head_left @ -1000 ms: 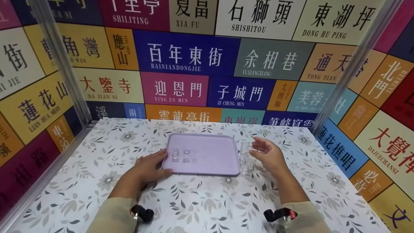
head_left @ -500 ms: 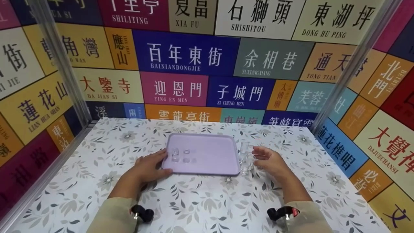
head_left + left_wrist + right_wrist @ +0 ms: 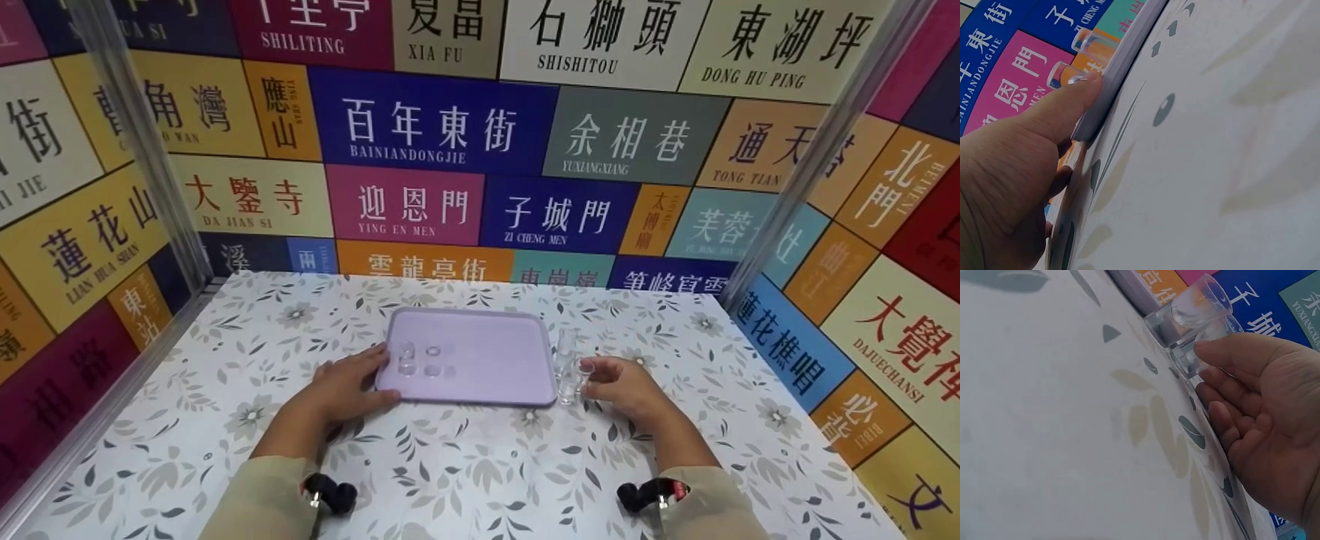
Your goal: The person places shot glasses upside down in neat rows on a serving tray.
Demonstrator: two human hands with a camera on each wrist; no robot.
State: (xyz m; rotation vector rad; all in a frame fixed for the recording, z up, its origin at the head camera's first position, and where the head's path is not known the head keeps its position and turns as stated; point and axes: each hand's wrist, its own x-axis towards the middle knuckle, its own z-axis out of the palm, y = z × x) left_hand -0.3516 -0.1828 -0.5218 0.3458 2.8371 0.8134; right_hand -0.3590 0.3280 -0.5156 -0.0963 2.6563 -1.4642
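Note:
A lilac tray [image 3: 487, 360] lies on the table. My left hand [image 3: 349, 386] rests at its near left corner, fingers along the left rim and thumb touching the front rim; the left wrist view shows the thumb [image 3: 1067, 104] on that rim. Small clear shot glasses [image 3: 1095, 44] stand on the tray's left part. Beyond the right rim, more clear shot glasses [image 3: 568, 345] stand close together on the table. My right hand [image 3: 622, 386] pinches one shot glass [image 3: 1188, 357] there between thumb and fingers. Another shot glass [image 3: 1193, 306] stands beside it and partly overlaps it.
A white tablecloth [image 3: 465, 480] with grey leaves and flowers covers the table. Colourful sign-patterned panels [image 3: 442, 127] rise behind and on both sides, with clear corner posts between them. A dark wrist mount [image 3: 337, 496] sits at each sleeve.
The right hand first drew back from the glasses, then came down and nearer to the viewer, its fingers closing on one glass. The left hand and the tray have stayed put.

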